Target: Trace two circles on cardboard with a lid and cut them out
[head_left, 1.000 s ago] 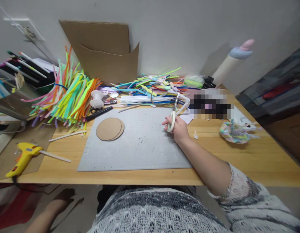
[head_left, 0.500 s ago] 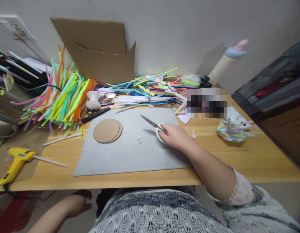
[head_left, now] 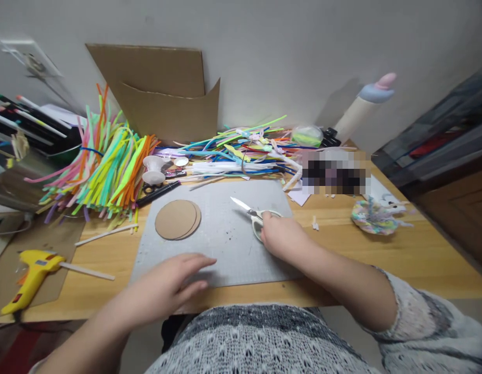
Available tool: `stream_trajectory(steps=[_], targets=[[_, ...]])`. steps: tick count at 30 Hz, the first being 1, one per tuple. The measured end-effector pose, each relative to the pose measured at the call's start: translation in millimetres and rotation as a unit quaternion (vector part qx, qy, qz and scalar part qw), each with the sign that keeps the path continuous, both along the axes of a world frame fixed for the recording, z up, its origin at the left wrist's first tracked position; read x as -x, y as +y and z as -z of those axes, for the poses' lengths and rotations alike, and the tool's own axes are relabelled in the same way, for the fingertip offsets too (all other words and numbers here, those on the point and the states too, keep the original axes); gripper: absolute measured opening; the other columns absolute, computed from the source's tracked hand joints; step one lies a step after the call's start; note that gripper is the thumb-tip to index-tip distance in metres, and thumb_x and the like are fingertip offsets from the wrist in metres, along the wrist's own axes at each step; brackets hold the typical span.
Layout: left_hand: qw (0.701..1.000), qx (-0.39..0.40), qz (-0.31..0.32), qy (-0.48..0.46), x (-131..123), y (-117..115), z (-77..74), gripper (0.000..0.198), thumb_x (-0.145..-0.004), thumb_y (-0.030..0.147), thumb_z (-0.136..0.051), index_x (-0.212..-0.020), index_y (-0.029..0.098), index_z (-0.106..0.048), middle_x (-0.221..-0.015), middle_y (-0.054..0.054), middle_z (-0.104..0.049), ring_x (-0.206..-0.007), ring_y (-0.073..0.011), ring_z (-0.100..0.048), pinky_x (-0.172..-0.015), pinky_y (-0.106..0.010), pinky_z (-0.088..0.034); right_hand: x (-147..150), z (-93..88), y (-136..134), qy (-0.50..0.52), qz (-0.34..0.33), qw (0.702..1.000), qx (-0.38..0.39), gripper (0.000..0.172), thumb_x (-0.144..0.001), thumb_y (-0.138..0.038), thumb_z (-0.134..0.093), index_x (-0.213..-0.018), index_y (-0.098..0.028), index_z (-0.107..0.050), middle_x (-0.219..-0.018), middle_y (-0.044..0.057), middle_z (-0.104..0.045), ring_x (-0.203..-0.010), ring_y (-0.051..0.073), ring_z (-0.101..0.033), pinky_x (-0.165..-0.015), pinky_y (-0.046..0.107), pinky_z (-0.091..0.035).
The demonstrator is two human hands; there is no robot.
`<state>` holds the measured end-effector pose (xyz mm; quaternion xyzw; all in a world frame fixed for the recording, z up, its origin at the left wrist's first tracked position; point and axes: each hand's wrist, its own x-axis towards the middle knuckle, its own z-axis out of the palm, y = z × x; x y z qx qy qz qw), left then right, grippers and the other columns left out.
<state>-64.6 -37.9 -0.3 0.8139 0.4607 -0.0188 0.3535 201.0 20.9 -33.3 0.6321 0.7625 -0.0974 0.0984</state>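
My right hand is closed on the white handles of a pair of scissors, held at the right side of a grey cutting mat. The blades point up and to the left. Over the mat's front left edge reaches my left hand, with nothing in it and thumb and fingers apart. Two round cardboard discs overlap on the left part of the mat, beyond my left hand. Small dark specks lie on the mat between the discs and the scissors.
A yellow glue gun lies at the left on cardboard. Behind it spreads a bundle of coloured pipe cleaners; more loose pipe cleaners line the back. Cardboard sheets lean on the wall. At the right sits a pastel fuzzy craft piece.
My left hand has risen from below the table edge to over the mat's front left. The scissors, still in my right hand, have turned slightly. The whole view has shifted a little.
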Motion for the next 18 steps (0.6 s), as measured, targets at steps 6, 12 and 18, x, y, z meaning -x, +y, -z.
stream_trajectory(steps=[6, 12, 18], targets=[[0.990, -0.090, 0.062, -0.087, -32.7, 35.4, 34.6, 0.025, -0.090, 0.023, -0.045, -0.111, 0.020, -0.058, -0.112, -0.007, -0.060, -0.103, -0.0184, -0.053, -0.092, -0.035, -0.042, 7.1, -10.6, 20.4, -0.005, -0.044, 0.999, 0.028, 0.027, -0.080, -0.003, -0.041, -0.087, -0.011, -0.065, -0.079, 0.018, -0.069, -0.070, 0.027, -0.068, -0.056, 0.031, -0.045], [0.977, -0.143, 0.046, -0.151, -38.4, 41.5, 68.3, 0.018, -0.087, 0.014, -0.048, -0.096, 0.019, -0.063, -0.104, -0.006, -0.061, -0.099, -0.0194, -0.052, -0.088, -0.037, -0.041, 34.7, -43.0, 69.0, 0.026, -0.140, 0.989, -0.034, 0.030, -0.086, -0.037, -0.048, -0.091, -0.015, -0.067, -0.088, 0.019, -0.068, -0.082, 0.033, -0.065, -0.069, 0.040, -0.046], [0.977, -0.120, 0.021, -0.177, -38.6, 42.5, 72.4, 0.014, -0.082, 0.014, -0.054, -0.090, 0.020, -0.064, -0.101, -0.005, -0.060, -0.099, -0.0202, -0.051, -0.087, -0.038, -0.039, 80.7, -33.3, 173.1, 0.133, -0.252, 0.955, -0.086, 0.033, -0.084, -0.020, -0.048, -0.113, -0.011, -0.061, -0.129, 0.015, -0.054, -0.115, 0.026, -0.052, -0.093, 0.034, -0.040]])
